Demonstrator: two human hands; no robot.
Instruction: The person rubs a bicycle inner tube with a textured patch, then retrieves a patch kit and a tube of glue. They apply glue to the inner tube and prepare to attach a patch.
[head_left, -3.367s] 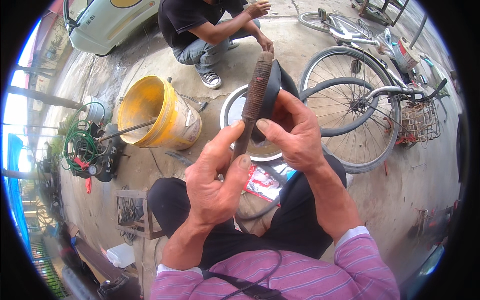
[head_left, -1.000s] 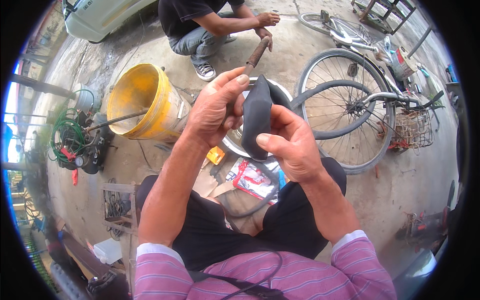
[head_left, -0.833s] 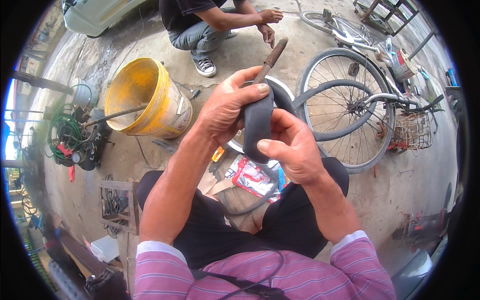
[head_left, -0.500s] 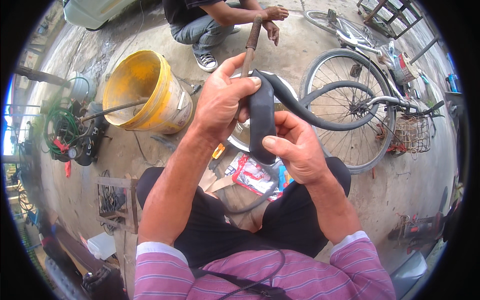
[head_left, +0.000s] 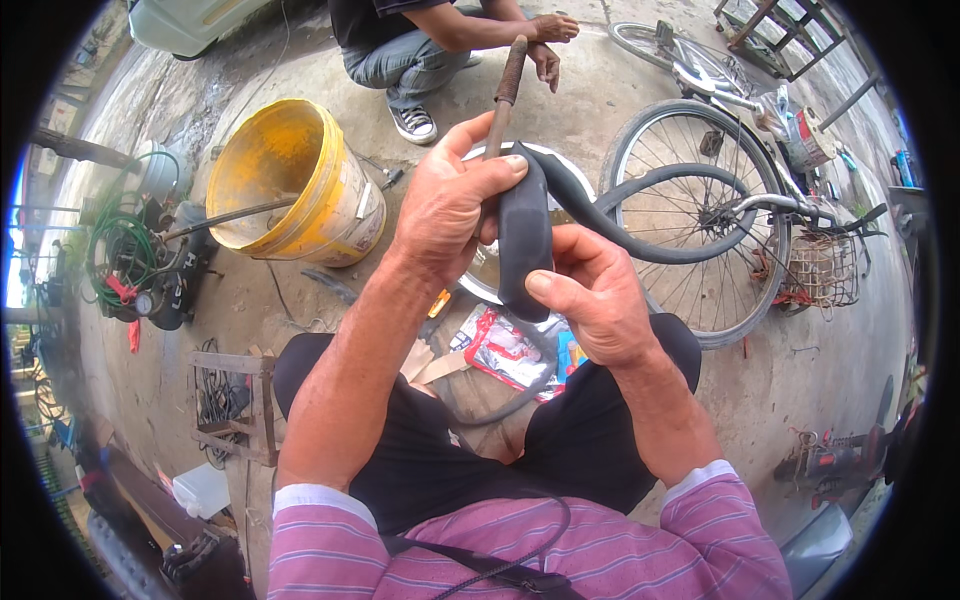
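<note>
A black bicycle inner tube is stretched flat between my hands, over a round white-rimmed basin. My left hand is closed on the tube's upper part, its thumb pressing the top fold. In the same hand is a rusty rod with a ribbed end, pointing up and away. My right hand pinches the lower bend of the tube between thumb and fingers. From the top fold the tube runs right and loops over a bicycle wheel.
A yellow bucket stands to the left, near an air compressor with green hose. Someone crouches ahead, their shoe on the concrete. Plastic packets lie between my knees. A bicycle basket and a power drill are at right.
My left hand and the rod have shifted slightly to the right. Both hands keep their hold on the inner tube.
</note>
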